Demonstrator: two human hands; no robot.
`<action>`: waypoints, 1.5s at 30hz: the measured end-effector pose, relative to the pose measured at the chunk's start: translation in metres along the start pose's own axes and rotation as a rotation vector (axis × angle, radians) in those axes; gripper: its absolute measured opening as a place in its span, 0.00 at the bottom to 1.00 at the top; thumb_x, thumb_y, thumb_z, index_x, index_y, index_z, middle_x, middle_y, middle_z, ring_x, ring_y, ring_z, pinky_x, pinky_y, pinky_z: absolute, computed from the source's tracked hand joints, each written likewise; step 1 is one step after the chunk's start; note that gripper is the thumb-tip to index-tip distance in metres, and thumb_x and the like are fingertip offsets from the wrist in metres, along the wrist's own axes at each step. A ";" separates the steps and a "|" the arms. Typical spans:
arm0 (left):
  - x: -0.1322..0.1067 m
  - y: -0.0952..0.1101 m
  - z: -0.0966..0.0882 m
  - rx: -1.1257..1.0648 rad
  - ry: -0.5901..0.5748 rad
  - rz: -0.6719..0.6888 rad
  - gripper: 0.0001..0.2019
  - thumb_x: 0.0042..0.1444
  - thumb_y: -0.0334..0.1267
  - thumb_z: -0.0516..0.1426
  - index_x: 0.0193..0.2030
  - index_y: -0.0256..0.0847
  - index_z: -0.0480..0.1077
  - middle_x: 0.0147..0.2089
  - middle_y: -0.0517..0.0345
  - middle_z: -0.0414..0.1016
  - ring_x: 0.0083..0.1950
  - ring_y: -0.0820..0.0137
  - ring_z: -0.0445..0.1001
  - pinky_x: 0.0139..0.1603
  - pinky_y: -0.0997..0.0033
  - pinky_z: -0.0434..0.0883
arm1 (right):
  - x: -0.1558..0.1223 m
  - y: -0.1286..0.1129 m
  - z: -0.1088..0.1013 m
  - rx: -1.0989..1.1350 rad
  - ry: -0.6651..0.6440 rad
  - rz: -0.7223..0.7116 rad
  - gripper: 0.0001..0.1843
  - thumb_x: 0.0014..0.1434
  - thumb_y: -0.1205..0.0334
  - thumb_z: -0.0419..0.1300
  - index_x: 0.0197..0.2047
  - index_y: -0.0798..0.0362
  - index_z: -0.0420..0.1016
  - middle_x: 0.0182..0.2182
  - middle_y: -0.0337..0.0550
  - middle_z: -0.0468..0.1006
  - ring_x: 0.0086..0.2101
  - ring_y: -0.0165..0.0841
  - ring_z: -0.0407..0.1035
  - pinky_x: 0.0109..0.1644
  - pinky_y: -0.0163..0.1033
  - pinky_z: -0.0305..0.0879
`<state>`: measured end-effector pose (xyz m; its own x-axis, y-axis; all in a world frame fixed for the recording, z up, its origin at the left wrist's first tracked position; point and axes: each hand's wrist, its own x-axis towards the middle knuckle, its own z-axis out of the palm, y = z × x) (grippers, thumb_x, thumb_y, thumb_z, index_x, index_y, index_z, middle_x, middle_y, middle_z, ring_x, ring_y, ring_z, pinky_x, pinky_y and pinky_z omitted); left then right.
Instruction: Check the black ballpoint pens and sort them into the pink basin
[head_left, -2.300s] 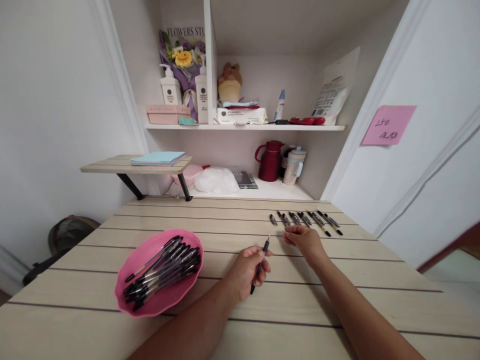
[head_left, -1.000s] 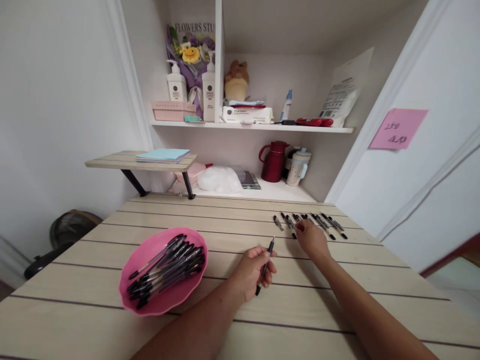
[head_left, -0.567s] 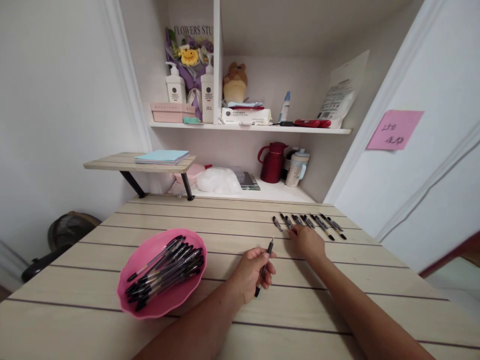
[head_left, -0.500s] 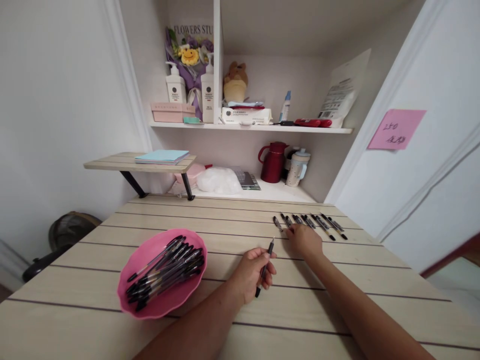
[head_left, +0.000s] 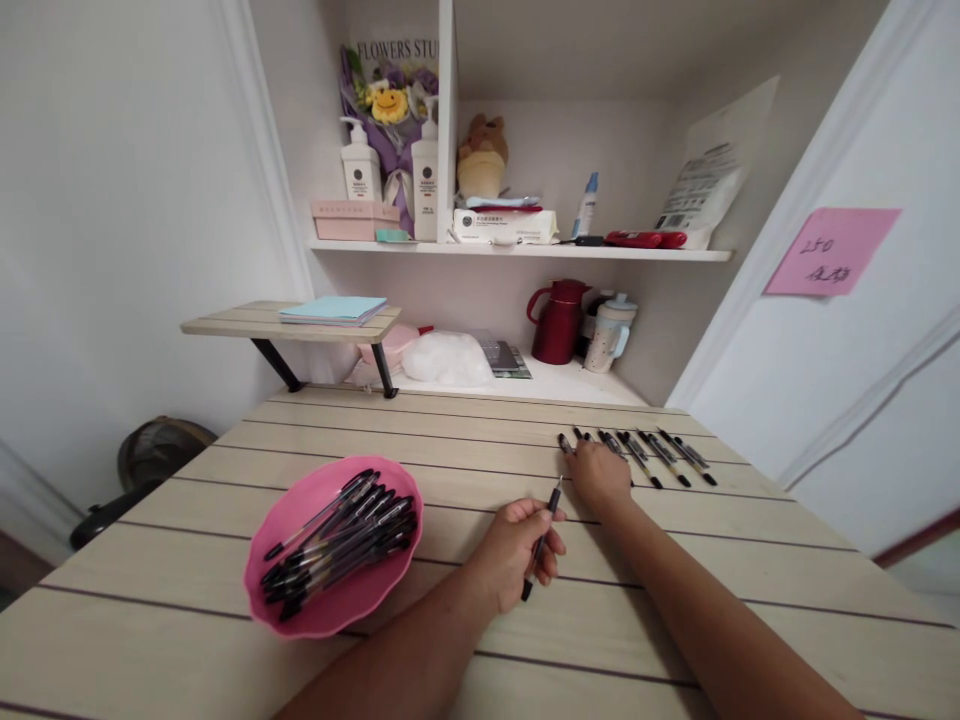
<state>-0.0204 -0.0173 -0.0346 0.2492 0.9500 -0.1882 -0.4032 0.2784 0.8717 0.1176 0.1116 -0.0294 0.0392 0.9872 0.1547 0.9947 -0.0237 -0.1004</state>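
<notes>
My left hand (head_left: 517,550) is closed around a black gel pen (head_left: 541,540), its bare tip pointing up and away from me. Farther off on the right, my right hand (head_left: 598,475) has its fingertips at the lower end of a small black pen cap (head_left: 564,442) lying on the table. Its fingers look pinched together, though they are partly hidden. Beyond that hand, several black pens (head_left: 664,460) lie in a slanted row, partly covered by it. To the left, a pink scalloped bowl (head_left: 356,610) holds a heap of capped black pens (head_left: 337,545).
The wooden table (head_left: 480,440) has dark stripes. A small raised shelf (head_left: 232,322) with blue paper (head_left: 334,310) stands at its back left. Behind are a red jug (head_left: 559,325), a pale tumbler (head_left: 609,335), a white plastic bag (head_left: 446,360) and a loaded cupboard shelf (head_left: 517,252).
My right hand has moved slightly left and away from me, onto the pen cap. My left hand keeps its hold on the gel pen. The whole view has shifted a little.
</notes>
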 end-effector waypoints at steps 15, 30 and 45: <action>0.000 0.001 -0.001 0.023 -0.007 -0.010 0.15 0.48 0.44 0.54 0.39 0.35 0.65 0.21 0.63 0.67 0.14 0.81 0.60 0.15 0.79 0.50 | 0.005 0.001 -0.002 0.000 0.001 0.051 0.18 0.58 0.59 0.47 0.39 0.60 0.74 0.38 0.59 0.76 0.39 0.42 0.71 0.39 0.42 0.62; 0.002 0.000 -0.001 0.026 -0.014 -0.007 0.14 0.48 0.43 0.54 0.39 0.35 0.66 0.21 0.63 0.67 0.14 0.81 0.60 0.15 0.79 0.50 | 0.004 0.000 -0.002 -0.028 -0.012 0.058 0.18 0.57 0.63 0.47 0.40 0.61 0.75 0.39 0.61 0.75 0.39 0.41 0.71 0.41 0.40 0.62; 0.004 -0.002 -0.003 0.023 -0.021 -0.010 0.15 0.48 0.44 0.54 0.39 0.36 0.65 0.22 0.63 0.67 0.14 0.81 0.61 0.15 0.79 0.51 | 0.002 0.004 -0.007 -0.018 0.020 0.005 0.18 0.56 0.60 0.49 0.39 0.61 0.74 0.39 0.60 0.75 0.39 0.41 0.71 0.41 0.41 0.62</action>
<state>-0.0214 -0.0141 -0.0386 0.2714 0.9439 -0.1880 -0.3804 0.2846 0.8800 0.1227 0.1125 -0.0222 0.0454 0.9838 0.1734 0.9960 -0.0312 -0.0838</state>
